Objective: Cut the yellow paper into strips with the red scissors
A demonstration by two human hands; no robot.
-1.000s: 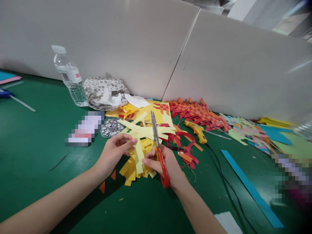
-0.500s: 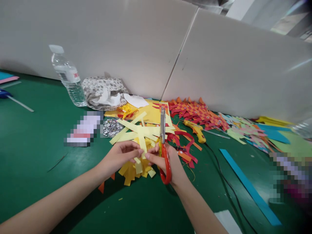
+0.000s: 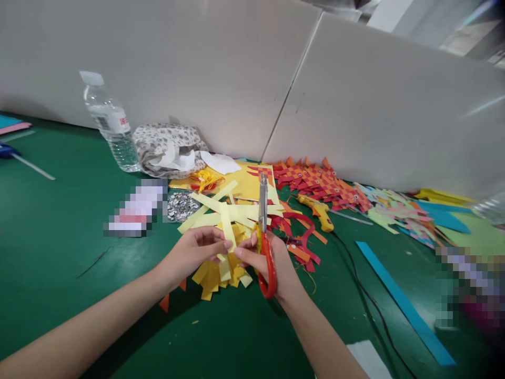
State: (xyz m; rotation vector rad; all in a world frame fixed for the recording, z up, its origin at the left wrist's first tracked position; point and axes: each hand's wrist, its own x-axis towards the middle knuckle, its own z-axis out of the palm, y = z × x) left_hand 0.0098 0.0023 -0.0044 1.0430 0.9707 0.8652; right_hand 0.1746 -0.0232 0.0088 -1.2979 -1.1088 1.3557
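Observation:
A pale yellow paper strip is pinched near its lower end by my left hand, thumb and fingers closed. My right hand has its fingers around red-and-yellow handled scissors, blades pointing away from me and together. Its thumb tip also touches the strip's lower end. Beneath both hands lies a heap of short yellow paper pieces, partly hidden by them. More long pale yellow strips are scattered just beyond.
Around the green table are a water bottle, a patterned cloth pouch, a bag of googly eyes, woven red-orange paper fish, a yellow glue gun with its cord, and a blue strip. A grey partition stands behind.
The held strip has tilted slightly, its far end leaning a little to the left. Both hands stay in nearly the same place, and the scissors keep their position.

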